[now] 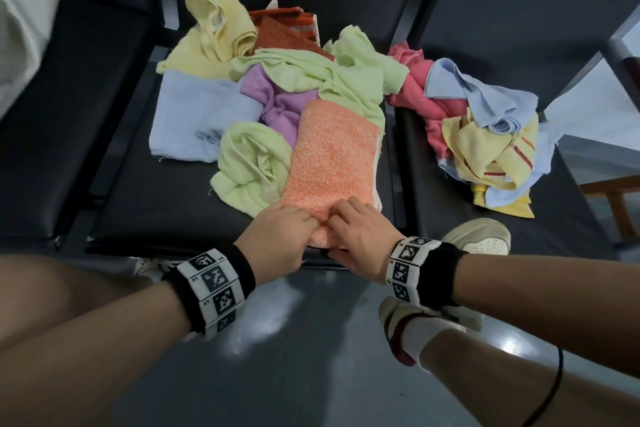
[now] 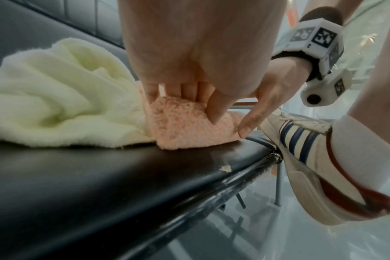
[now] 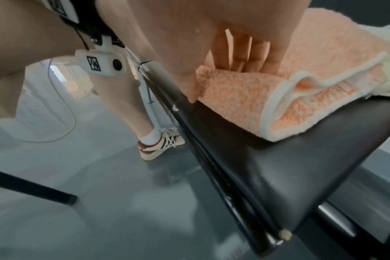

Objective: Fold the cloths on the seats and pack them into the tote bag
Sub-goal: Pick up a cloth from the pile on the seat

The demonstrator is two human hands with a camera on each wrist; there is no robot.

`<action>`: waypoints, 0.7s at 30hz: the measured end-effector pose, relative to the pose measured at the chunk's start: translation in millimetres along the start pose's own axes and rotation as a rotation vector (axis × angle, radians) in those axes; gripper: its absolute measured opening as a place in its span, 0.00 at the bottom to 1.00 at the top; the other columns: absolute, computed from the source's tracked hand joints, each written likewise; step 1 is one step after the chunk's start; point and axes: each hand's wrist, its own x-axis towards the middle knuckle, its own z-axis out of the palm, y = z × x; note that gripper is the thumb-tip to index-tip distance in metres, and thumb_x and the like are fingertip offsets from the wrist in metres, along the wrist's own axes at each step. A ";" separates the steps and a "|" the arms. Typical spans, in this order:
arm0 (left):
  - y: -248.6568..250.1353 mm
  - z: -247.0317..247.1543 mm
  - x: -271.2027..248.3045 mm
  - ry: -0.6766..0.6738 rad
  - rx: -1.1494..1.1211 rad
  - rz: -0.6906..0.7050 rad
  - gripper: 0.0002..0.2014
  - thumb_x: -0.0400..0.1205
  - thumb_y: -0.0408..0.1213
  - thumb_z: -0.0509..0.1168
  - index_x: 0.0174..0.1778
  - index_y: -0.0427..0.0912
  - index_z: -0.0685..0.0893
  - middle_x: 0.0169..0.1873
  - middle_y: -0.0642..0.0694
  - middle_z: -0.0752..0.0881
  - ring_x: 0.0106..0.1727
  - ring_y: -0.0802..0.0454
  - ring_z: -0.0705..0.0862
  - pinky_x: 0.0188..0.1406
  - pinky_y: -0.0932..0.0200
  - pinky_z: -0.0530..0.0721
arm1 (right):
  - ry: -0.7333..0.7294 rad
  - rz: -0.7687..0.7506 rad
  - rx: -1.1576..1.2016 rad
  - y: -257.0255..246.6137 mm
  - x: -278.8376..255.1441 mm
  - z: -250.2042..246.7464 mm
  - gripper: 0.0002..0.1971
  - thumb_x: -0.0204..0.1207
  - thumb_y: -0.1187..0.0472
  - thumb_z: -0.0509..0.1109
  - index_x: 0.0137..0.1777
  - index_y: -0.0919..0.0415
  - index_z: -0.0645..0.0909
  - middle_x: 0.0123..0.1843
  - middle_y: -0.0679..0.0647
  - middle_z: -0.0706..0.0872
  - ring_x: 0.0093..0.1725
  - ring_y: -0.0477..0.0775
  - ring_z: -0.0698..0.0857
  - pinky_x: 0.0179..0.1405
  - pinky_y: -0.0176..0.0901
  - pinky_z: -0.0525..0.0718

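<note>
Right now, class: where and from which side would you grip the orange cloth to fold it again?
Probably the near end of the orange cloth, at the seat's front edge, coming from above. It lies long and doubled, running away from the person, and the left hand and right hand already pinch that end with curled fingers.

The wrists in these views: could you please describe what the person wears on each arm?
Both arms are bare, with no sleeves. Each wrist carries a black band under a ring of white blocks printed with black square markers; the right one matches. A white camera pod with a dark lens and a marker hangs below the left wrist, with a thin cable trailing from it.
</note>
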 end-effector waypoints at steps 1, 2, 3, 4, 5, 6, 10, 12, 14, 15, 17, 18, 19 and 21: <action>0.3 0.8 -0.1 -0.026 -0.041 -0.014 0.15 0.81 0.38 0.58 0.54 0.38 0.88 0.42 0.46 0.88 0.44 0.44 0.86 0.46 0.45 0.83 | -0.002 -0.009 -0.019 1.2 -0.5 -1.5 0.19 0.63 0.52 0.81 0.48 0.64 0.84 0.50 0.58 0.83 0.48 0.61 0.81 0.41 0.54 0.83; 0.7 1.1 0.4 -0.044 -0.070 -0.032 0.18 0.82 0.40 0.54 0.57 0.38 0.87 0.43 0.46 0.89 0.45 0.44 0.87 0.46 0.44 0.84 | 0.000 -0.014 -0.024 2.3 -0.6 -1.3 0.18 0.63 0.53 0.81 0.48 0.64 0.85 0.49 0.58 0.84 0.46 0.61 0.82 0.40 0.53 0.83; 1.2 1.1 1.0 -0.044 -0.097 -0.049 0.19 0.82 0.40 0.53 0.58 0.38 0.87 0.44 0.45 0.90 0.45 0.44 0.88 0.46 0.43 0.84 | 0.001 -0.017 -0.022 2.6 -0.9 -0.3 0.16 0.65 0.54 0.81 0.47 0.64 0.85 0.48 0.58 0.85 0.45 0.61 0.82 0.39 0.53 0.83; 1.8 0.7 1.6 -0.029 -0.125 -0.064 0.19 0.82 0.40 0.53 0.60 0.38 0.86 0.44 0.45 0.90 0.45 0.43 0.88 0.45 0.43 0.84 | 0.000 -0.016 -0.017 3.7 -0.8 1.8 0.14 0.67 0.56 0.80 0.47 0.63 0.86 0.48 0.58 0.85 0.44 0.62 0.83 0.39 0.53 0.83; 2.9 -1.6 2.2 -0.006 -0.153 -0.079 0.18 0.82 0.40 0.55 0.61 0.39 0.84 0.45 0.45 0.89 0.46 0.44 0.88 0.46 0.43 0.84 | -0.011 -0.008 -0.005 4.3 0.2 3.2 0.12 0.69 0.57 0.79 0.48 0.63 0.86 0.47 0.58 0.86 0.44 0.62 0.83 0.40 0.54 0.84; 3.5 -3.3 2.7 0.025 -0.175 -0.081 0.16 0.82 0.41 0.57 0.60 0.40 0.82 0.46 0.46 0.88 0.47 0.44 0.87 0.47 0.44 0.84 | -0.029 0.008 0.021 4.7 2.1 3.5 0.10 0.72 0.59 0.76 0.50 0.64 0.86 0.47 0.58 0.86 0.45 0.62 0.83 0.43 0.56 0.84; 7.7 -9.2 0.6 0.067 -0.081 -0.054 0.19 0.69 0.39 0.76 0.54 0.40 0.81 0.49 0.45 0.80 0.47 0.45 0.80 0.43 0.47 0.81 | -0.110 0.067 0.128 8.6 8.4 0.3 0.11 0.80 0.59 0.68 0.57 0.65 0.84 0.52 0.60 0.86 0.51 0.63 0.80 0.55 0.59 0.80; 7.3 -6.6 0.8 0.113 -0.031 -0.033 0.15 0.70 0.29 0.74 0.52 0.38 0.83 0.47 0.43 0.80 0.46 0.44 0.79 0.41 0.47 0.80 | -0.116 0.058 0.124 7.9 8.0 -0.7 0.14 0.80 0.58 0.69 0.60 0.65 0.83 0.53 0.59 0.86 0.53 0.62 0.81 0.57 0.58 0.80; 5.0 -3.0 0.7 0.150 -0.004 0.014 0.12 0.72 0.24 0.70 0.50 0.38 0.85 0.42 0.44 0.81 0.44 0.43 0.80 0.39 0.49 0.79 | -0.099 0.057 0.135 7.1 6.7 -3.1 0.17 0.77 0.56 0.72 0.62 0.63 0.81 0.54 0.58 0.86 0.53 0.61 0.81 0.56 0.57 0.80; 4.2 -2.1 0.9 0.145 0.004 0.024 0.11 0.73 0.24 0.69 0.49 0.38 0.85 0.41 0.45 0.82 0.43 0.43 0.80 0.38 0.49 0.79 | -0.082 0.059 0.137 6.2 6.0 -5.4 0.19 0.75 0.55 0.74 0.62 0.62 0.80 0.53 0.57 0.86 0.52 0.61 0.81 0.54 0.56 0.81; 2.3 0.1 0.9 0.131 0.001 0.018 0.10 0.76 0.26 0.67 0.51 0.38 0.86 0.40 0.45 0.84 0.43 0.44 0.81 0.40 0.50 0.81 | -0.051 0.040 0.091 5.4 3.9 -10.5 0.24 0.66 0.53 0.81 0.59 0.62 0.79 0.52 0.56 0.85 0.50 0.60 0.81 0.48 0.55 0.82; 2.1 1.7 0.7 0.120 -0.021 0.004 0.10 0.78 0.28 0.66 0.54 0.37 0.87 0.41 0.45 0.85 0.44 0.44 0.83 0.42 0.49 0.83 | -0.042 0.028 0.051 5.3 2.9 -11.8 0.27 0.61 0.53 0.83 0.57 0.62 0.80 0.51 0.57 0.84 0.49 0.60 0.82 0.44 0.54 0.82; 2.6 3.0 0.3 0.108 -0.048 -0.013 0.12 0.79 0.30 0.63 0.56 0.37 0.87 0.41 0.45 0.86 0.44 0.44 0.84 0.43 0.48 0.84 | -0.030 0.013 0.007 5.1 2.0 -12.2 0.28 0.58 0.53 0.84 0.55 0.63 0.81 0.50 0.57 0.83 0.47 0.60 0.82 0.41 0.53 0.82; 4.8 3.4 0.3 0.094 -0.101 -0.048 0.14 0.81 0.32 0.60 0.57 0.36 0.87 0.42 0.44 0.88 0.44 0.44 0.85 0.43 0.46 0.86 | 0.005 -0.027 -0.046 4.6 1.0 -8.1 0.24 0.58 0.56 0.83 0.53 0.63 0.84 0.48 0.56 0.83 0.45 0.60 0.83 0.39 0.51 0.82</action>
